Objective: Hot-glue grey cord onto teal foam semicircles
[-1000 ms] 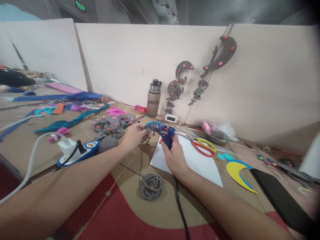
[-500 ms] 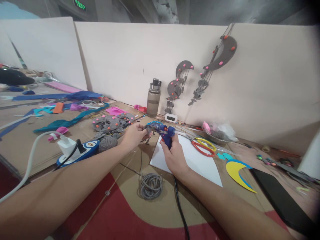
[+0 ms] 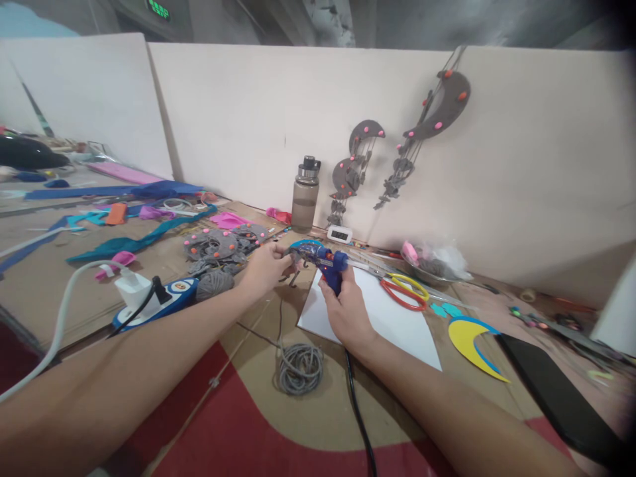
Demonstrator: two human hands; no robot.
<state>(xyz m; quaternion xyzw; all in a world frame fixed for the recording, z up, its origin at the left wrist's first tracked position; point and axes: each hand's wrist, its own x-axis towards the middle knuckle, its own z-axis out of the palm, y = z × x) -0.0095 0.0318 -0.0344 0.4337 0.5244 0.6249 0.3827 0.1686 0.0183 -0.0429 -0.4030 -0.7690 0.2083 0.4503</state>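
My right hand point(image 3: 348, 308) is wrapped round the handle of a blue glue gun point(image 3: 330, 265), whose front end points left. Pinched in my left hand point(image 3: 271, 268) is a small grey piece point(image 3: 293, 257), right at the gun's nozzle; its shape is partly hidden by my fingers. Grey cord runs down from near my left hand to a loose coil point(image 3: 301, 370) on the table. Under and behind my right hand lies a white sheet point(image 3: 397, 324). A black cable point(image 3: 356, 411) hangs from the glue gun toward the front edge.
A bottle point(image 3: 305, 199) and small clock point(image 3: 340, 234) stand by the board. Scissors point(image 3: 405, 291), a yellow crescent point(image 3: 470, 344) and a black phone-like slab point(image 3: 551, 391) lie right. Left are a power strip point(image 3: 173, 298), grey yarn ball point(image 3: 214, 285) and dotted grey pieces point(image 3: 213, 245).
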